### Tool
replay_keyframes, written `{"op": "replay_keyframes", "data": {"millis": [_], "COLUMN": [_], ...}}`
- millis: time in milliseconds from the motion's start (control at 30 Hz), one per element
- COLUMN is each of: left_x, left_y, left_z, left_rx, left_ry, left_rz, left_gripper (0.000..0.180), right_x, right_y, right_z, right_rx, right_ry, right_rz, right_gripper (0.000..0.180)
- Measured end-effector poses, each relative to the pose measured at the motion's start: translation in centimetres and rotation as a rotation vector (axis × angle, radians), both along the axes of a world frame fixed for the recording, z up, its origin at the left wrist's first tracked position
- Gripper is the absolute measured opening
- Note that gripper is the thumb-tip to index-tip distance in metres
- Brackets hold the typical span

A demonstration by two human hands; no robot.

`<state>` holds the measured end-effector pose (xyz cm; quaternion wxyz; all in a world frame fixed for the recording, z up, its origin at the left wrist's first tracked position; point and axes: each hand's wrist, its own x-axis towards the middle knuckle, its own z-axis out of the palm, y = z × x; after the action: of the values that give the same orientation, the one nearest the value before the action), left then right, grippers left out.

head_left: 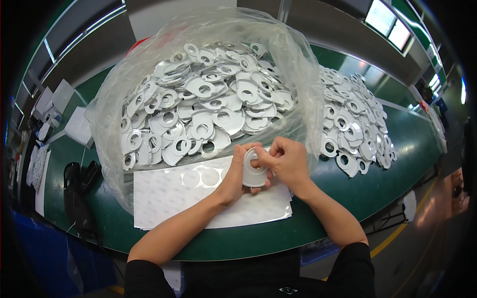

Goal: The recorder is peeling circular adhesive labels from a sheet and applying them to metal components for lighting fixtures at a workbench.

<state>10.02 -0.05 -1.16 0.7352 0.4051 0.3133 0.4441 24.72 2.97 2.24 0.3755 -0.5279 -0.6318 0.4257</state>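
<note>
A silver-white flat part (255, 178) with a large round hole is held up over the white sheets. My left hand (233, 175) grips it from the left, thumb along its rim and fingertips showing below its lower edge. From the right, my right hand (290, 161) is closed, with its thumb pressed against the ring around the hole; whether a thin piece lies under that thumb is hidden. Beneath my hands lies a stack of white sheets (171, 211) with faint round outlines near its upper edge.
Behind the sheets, a large clear plastic bag (107, 111) lies open around a heap of similar parts (203, 89). Another loose pile (355, 124) spreads to the right on the green table (343, 198). A black object (79, 198) sits at the left edge.
</note>
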Motion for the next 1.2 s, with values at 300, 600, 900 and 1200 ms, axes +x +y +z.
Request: {"op": "replay_keyframes", "data": {"millis": [300, 600, 900, 1200], "left_x": [0.1, -0.2, -0.6, -6.4], "left_y": [0.1, 0.8, 0.9, 3.0], "left_z": [0.3, 0.2, 2.2, 3.8], "left_rx": [-0.060, -0.187, -0.293, 1.021], "left_ry": [0.037, -0.099, -0.188, 1.634], "left_rz": [0.019, -0.009, -0.024, 0.619], "left_gripper": [0.080, 0.075, 0.062, 0.022], "right_x": [0.3, 2.3, 2.4, 7.2], "right_y": [-0.1, 1.2, 2.8, 5.9], "right_z": [0.1, 0.4, -1.4, 2.1], "right_rx": [0.505, 0.229, 0.046, 0.040], "right_ry": [-0.509, -0.331, 0.087, 1.158], "right_rz": [0.004, 0.238, 0.278, -0.221], "right_gripper": [0.046, 0.027, 0.021, 0.029]}}
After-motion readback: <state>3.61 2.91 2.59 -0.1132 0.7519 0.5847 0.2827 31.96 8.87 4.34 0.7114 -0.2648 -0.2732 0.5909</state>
